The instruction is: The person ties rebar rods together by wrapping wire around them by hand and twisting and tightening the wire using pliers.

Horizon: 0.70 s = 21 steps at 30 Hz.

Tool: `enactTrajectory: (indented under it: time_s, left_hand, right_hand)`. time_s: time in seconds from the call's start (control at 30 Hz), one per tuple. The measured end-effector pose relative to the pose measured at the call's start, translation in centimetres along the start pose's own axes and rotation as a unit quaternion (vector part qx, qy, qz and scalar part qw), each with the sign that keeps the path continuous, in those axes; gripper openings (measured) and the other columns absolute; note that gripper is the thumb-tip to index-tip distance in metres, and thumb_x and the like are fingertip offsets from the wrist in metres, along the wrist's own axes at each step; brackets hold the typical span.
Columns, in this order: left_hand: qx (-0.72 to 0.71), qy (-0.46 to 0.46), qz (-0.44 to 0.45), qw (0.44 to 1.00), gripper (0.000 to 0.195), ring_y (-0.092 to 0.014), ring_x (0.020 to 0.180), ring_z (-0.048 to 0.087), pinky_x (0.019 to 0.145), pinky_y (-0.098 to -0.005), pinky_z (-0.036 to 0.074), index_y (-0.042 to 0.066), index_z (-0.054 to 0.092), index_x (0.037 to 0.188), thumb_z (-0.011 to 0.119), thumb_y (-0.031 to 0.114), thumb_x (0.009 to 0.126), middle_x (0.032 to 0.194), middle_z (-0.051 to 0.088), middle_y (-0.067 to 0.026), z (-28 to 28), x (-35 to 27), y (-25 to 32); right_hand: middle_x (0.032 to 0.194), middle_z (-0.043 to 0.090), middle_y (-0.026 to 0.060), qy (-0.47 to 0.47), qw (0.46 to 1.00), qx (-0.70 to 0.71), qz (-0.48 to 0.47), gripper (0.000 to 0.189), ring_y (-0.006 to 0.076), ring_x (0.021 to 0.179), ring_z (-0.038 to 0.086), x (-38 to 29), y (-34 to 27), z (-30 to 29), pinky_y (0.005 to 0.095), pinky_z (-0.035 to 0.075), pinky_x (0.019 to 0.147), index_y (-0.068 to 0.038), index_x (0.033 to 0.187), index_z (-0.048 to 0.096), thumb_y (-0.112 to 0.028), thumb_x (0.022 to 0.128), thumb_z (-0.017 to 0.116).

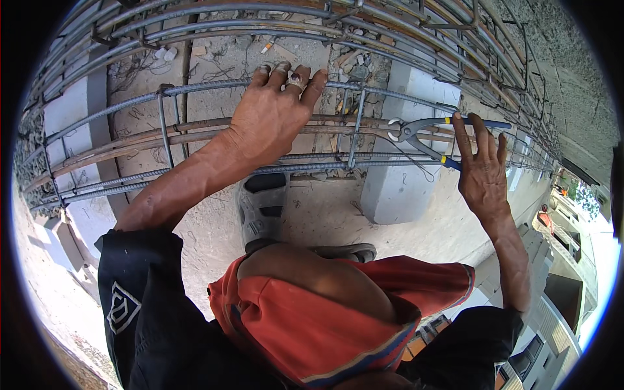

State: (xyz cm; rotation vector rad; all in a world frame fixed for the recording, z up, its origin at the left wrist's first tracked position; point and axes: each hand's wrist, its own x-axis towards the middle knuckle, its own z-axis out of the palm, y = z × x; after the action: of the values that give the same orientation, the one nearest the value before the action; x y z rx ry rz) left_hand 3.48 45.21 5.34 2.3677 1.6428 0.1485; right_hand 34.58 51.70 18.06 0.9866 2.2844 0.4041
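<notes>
My left hand lies palm down over the upper ribbed bar of a rebar cage, its fingers curled over that bar; a ring sits on one finger. On the right, my right hand holds end-cutting nippers by their blue and yellow handles, which stand spread. The jaws of the nippers are parted, near the cage's middle bars. Below them a loop of thin tie wire hangs by the lower ribbed bars. Square stirrups cross the cage between my hands.
More rebar cages run along the top and curve away to the right. A pale block lies under the cage at right, another at left. Rubble and a cigarette butt lie on the concrete. My sandaled foot is beside the cage.
</notes>
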Motion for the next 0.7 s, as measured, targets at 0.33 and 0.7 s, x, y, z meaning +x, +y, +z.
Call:
enactTrajectory:
  time_s: [0.33, 0.7]
  left_hand:
    - [-0.014, -0.012, 0.015, 1.0, 0.081, -0.036, 0.115, 0.053, 0.094, -0.0431, 0.045, 0.003, 0.037, 0.137, 0.063, -0.003, 0.061, 0.124, 0.054, -0.0191, -0.8, 0.4, -0.5]
    - [-0.011, -0.026, 0.019, 0.999, 0.078, -0.035, 0.113, 0.054, 0.09, -0.0426, 0.047, 0.001, 0.039, 0.135, 0.064, -0.002, 0.061, 0.123, 0.054, -0.0201, -0.9, 0.5, -0.4]
  right_hand:
    - [0.151, 0.023, 0.0047, 0.104, 0.989, -0.07, -0.077, 0.079, 0.0205, 0.122, 0.045, 3.0, -0.6, 1.0, 0.0635, 0.013, 0.109, -0.035, 0.148, 0.013, -0.004, 0.085, 0.049]
    - [0.142, 0.035, 0.0044, 0.229, 0.965, -0.076, -0.105, 0.072, 0.0162, 0.109, 0.051, 2.7, -0.3, 1.0, 0.0576, 0.021, 0.107, -0.032, 0.147, 0.024, -0.01, 0.086, 0.054]
